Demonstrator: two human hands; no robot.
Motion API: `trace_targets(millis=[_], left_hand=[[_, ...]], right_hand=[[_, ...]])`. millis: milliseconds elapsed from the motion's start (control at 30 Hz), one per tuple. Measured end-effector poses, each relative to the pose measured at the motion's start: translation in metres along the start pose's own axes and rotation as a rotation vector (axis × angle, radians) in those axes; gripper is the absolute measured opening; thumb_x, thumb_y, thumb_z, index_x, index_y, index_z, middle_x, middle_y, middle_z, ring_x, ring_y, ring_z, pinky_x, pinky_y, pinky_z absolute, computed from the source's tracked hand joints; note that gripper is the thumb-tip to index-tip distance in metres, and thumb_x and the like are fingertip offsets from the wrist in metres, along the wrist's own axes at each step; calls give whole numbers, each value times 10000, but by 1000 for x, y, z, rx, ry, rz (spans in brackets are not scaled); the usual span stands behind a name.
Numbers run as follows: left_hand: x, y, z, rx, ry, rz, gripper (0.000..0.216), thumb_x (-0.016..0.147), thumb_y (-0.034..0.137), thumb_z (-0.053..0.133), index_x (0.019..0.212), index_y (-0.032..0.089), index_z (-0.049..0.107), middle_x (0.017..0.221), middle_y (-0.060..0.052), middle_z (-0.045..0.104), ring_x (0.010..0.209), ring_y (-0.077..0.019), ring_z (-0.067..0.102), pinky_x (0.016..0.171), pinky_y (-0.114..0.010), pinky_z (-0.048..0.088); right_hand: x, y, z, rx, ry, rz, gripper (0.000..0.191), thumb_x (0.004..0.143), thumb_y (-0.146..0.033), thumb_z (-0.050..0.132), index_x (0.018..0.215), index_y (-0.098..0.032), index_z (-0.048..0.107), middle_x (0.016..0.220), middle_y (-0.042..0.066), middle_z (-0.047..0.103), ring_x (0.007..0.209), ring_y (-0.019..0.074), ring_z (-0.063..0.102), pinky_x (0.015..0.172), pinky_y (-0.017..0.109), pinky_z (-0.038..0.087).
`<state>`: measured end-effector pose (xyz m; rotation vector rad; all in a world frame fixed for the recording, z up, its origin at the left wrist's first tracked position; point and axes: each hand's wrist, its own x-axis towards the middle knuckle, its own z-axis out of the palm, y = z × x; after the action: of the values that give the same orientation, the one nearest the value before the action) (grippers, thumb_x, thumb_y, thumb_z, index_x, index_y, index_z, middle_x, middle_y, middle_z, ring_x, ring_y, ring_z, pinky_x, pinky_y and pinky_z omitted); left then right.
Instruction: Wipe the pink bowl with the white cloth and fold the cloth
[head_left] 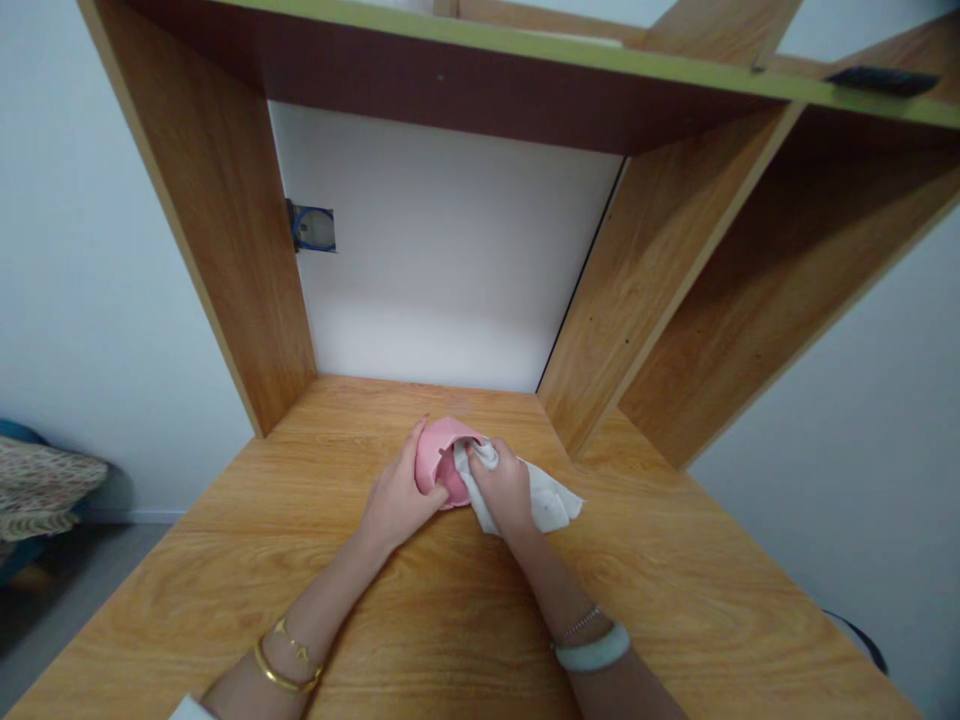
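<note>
A small pink bowl point(438, 457) is tipped on its side on the wooden desk point(315, 560), its opening facing me. My left hand point(395, 497) grips the bowl's left rim and wall. My right hand point(504, 487) is closed on a white cloth point(551, 502), pressing a bunched end of it into the bowl's inside. The rest of the cloth trails out to the right on the desk top.
Wooden side panels point(240, 250) rise left and right of the desk, with a dark shelf point(480, 90) overhead. A wall socket box point(313, 228) sits on the white back wall. A patterned fabric item point(37, 485) lies low at the far left.
</note>
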<state>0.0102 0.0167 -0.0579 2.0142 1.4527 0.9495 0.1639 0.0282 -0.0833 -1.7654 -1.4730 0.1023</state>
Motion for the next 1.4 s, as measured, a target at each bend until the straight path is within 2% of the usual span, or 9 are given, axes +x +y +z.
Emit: trace_targets(millis=[133,267,433,600,767,933,1133,1267,1400], left_hand=[[-3,4,-7,150,-27,63,819,649,282,590,1371,231,207,1166,-70,567,975,-269,573,836,-366,426],[-5,2,-6,193,-27,142,805,650,316,609,1363,240,242,1211,-80,536,1005,-290,557,849,-386,418],[-4,-4,5,43,126,172,750,775,375,496,1389,179,111,1252,-130,477,1076,-259,511,862,-372,420],[-5,-6,20,-92,121,224,743,763,276,502,1377,155,101,1327,-150,383,1154,-245,439,912,-372,394],[-1,-7,10,-106,79,115,763,662,149,508,1358,203,200,1278,-79,462,1096,-223,490,913,-352,400],[2,-11,-5,-20,22,164,789,628,165,512,1362,224,229,1283,-50,468,1103,-225,488,943,-361,377],[-1,-13,-3,63,-39,271,779,634,202,546,1354,252,253,1287,-50,468,1091,-237,504,934,-362,389],[0,-12,0,-28,21,221,738,750,318,514,1381,217,146,1263,-95,474,1076,-236,514,915,-377,395],[-2,-7,6,-193,45,176,844,749,393,547,1384,159,44,1170,-126,515,991,-224,555,865,-370,423]], right_hand=[[0,1,-8,-144,9,-84,199,756,-343,488,856,-197,580,716,47,657,685,199,603,590,243,369],[-2,6,-4,4,-63,-111,212,754,-301,486,925,-203,564,767,40,663,725,192,605,611,240,387],[-4,8,5,271,-3,-10,218,783,-313,440,907,-191,571,790,44,665,733,184,606,642,251,420],[-3,3,5,364,61,39,201,779,-331,457,850,-189,579,813,46,666,760,178,607,684,253,436],[-2,2,-1,186,65,-53,181,776,-315,478,865,-194,580,736,34,662,666,172,611,610,238,435],[-2,6,-5,-34,48,-277,260,778,-274,476,1003,-184,571,864,76,672,811,203,619,735,275,437],[-3,8,-1,45,-26,-168,488,747,-235,490,1229,-191,427,1025,84,640,879,219,613,739,302,468],[-4,9,2,180,7,-151,474,777,-256,446,1243,-170,425,1128,101,592,993,219,571,822,316,447],[-6,6,4,278,71,-58,465,793,-257,409,1245,-153,429,1130,111,590,1011,209,560,832,309,442]])
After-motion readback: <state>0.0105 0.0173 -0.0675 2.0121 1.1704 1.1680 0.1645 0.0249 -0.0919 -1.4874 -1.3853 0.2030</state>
